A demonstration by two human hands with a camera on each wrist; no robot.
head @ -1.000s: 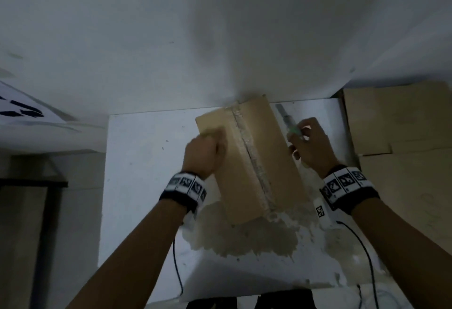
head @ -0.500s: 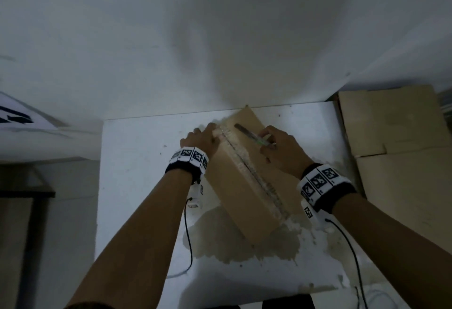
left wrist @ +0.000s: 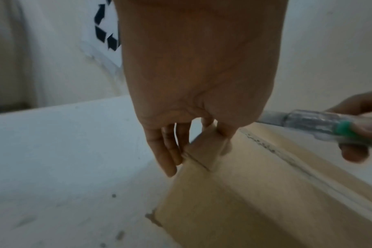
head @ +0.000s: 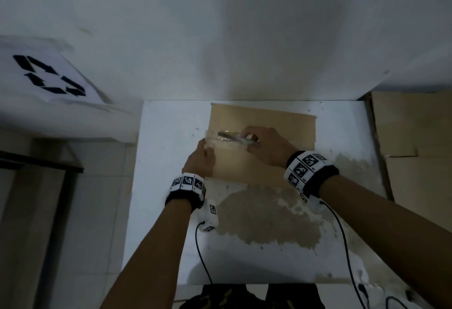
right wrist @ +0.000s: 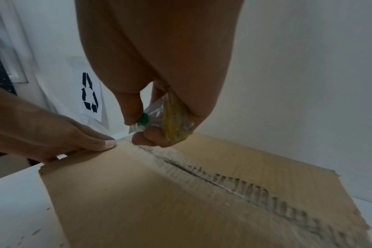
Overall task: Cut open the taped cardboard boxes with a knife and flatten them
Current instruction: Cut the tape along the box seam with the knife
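White tabletop [head: 166, 210] (stained near its front edge) carries the cardboard box [head: 274, 122] at its back edge. Right hand [head: 266, 147] fingers curl round the knife [head: 232, 137], blade over the taped seam [right wrist: 212, 176]. Left hand [head: 199, 160] fingers lie straight, together, against the box's left end.
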